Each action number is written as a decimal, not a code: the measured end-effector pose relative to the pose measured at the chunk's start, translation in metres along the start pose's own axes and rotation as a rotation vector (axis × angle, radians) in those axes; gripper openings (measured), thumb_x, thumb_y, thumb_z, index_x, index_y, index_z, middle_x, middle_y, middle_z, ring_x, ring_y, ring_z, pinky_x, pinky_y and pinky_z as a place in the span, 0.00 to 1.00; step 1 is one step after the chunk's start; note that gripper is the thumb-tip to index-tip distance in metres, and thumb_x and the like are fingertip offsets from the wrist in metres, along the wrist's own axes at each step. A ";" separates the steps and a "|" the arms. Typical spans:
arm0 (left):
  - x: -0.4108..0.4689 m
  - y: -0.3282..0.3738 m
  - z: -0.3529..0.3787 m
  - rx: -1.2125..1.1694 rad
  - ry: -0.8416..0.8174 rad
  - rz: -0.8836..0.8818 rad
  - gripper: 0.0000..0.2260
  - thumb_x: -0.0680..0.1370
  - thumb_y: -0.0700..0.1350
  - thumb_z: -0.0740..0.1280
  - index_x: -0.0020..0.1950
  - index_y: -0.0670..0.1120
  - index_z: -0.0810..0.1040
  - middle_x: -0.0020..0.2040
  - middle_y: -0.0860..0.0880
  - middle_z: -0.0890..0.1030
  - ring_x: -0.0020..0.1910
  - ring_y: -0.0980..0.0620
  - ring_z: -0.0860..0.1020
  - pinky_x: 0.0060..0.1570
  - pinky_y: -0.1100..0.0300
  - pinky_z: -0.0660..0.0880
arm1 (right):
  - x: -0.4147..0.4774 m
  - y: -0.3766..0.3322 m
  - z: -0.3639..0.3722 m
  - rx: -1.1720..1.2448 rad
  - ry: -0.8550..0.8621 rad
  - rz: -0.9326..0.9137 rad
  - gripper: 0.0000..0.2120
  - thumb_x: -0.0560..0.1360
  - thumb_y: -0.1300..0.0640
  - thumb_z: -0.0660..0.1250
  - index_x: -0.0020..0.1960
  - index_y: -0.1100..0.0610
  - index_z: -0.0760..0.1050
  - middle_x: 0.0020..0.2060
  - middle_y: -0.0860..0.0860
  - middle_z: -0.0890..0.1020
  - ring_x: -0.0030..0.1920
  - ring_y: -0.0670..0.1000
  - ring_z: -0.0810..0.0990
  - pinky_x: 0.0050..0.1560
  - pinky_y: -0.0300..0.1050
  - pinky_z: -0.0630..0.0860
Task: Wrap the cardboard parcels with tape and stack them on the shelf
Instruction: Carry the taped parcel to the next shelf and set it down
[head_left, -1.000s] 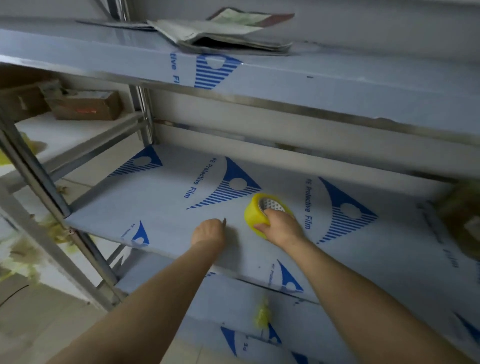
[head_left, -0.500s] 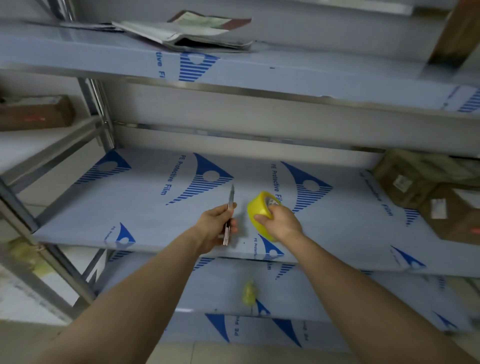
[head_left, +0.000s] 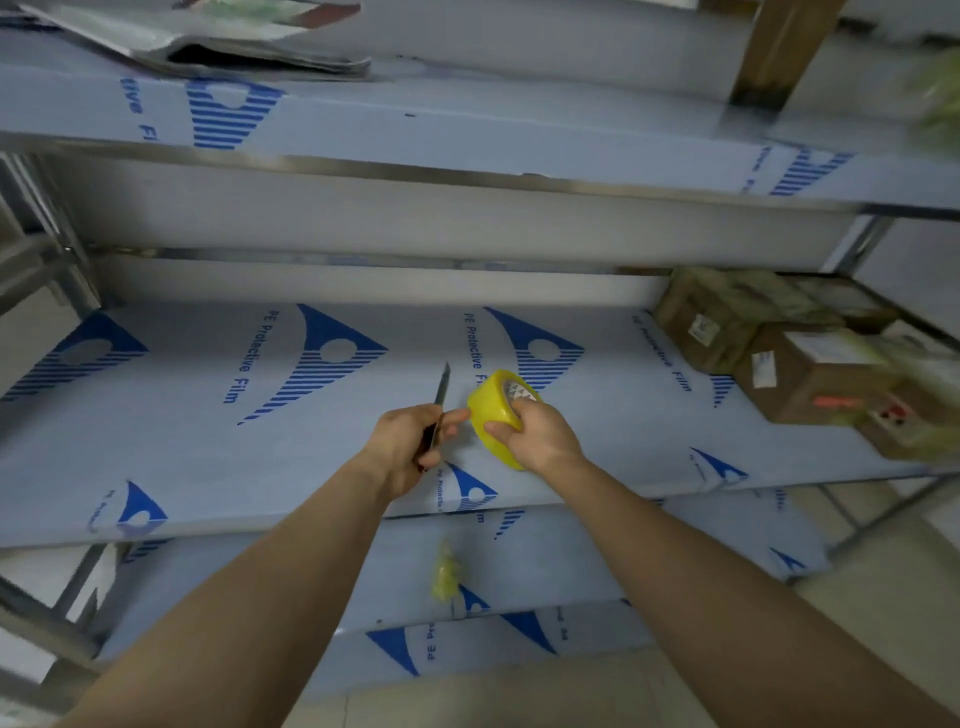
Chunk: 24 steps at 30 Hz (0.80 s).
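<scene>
cardboard parcels (head_left: 810, 374) sit at the right end of the middle shelf (head_left: 208, 457), well apart from both hands. the right hand (head_left: 540, 439) is nearer to them. its fingers curl round a yellow tape roll (head_left: 496, 415), held over the shelf with the hole facing up. the left hand (head_left: 408, 441) grips a thin knife (head_left: 442, 387) just beside the roll, blade pointing away from the person. i think the tape has to go right next.
</scene>
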<state>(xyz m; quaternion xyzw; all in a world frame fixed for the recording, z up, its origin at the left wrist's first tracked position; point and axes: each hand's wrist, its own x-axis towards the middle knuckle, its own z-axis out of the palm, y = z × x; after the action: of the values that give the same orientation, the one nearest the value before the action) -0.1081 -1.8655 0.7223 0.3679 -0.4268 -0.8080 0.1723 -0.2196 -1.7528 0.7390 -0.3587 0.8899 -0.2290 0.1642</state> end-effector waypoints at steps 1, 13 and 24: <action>0.003 0.000 0.006 -0.011 -0.013 -0.002 0.08 0.82 0.36 0.55 0.59 0.37 0.69 0.51 0.40 0.83 0.32 0.54 0.76 0.18 0.66 0.58 | -0.002 0.005 -0.004 -0.013 0.009 0.013 0.21 0.78 0.48 0.64 0.65 0.60 0.72 0.60 0.59 0.78 0.60 0.60 0.75 0.56 0.48 0.71; 0.029 -0.018 0.102 0.130 -0.117 0.005 0.16 0.79 0.30 0.59 0.66 0.37 0.71 0.51 0.44 0.82 0.33 0.54 0.71 0.26 0.64 0.67 | 0.015 0.094 -0.066 -0.056 0.084 0.069 0.25 0.78 0.48 0.63 0.71 0.59 0.67 0.65 0.60 0.74 0.64 0.61 0.72 0.61 0.49 0.69; 0.068 -0.090 0.305 0.169 0.126 0.021 0.10 0.79 0.30 0.61 0.41 0.42 0.71 0.38 0.42 0.75 0.33 0.49 0.71 0.36 0.58 0.73 | 0.048 0.265 -0.158 -0.342 0.035 -0.169 0.25 0.79 0.49 0.62 0.73 0.53 0.63 0.64 0.57 0.76 0.62 0.60 0.73 0.61 0.49 0.68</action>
<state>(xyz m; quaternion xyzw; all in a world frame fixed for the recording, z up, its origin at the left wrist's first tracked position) -0.3770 -1.6819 0.7295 0.4266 -0.4858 -0.7424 0.1756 -0.4741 -1.5718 0.7268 -0.4509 0.8852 -0.0936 0.0657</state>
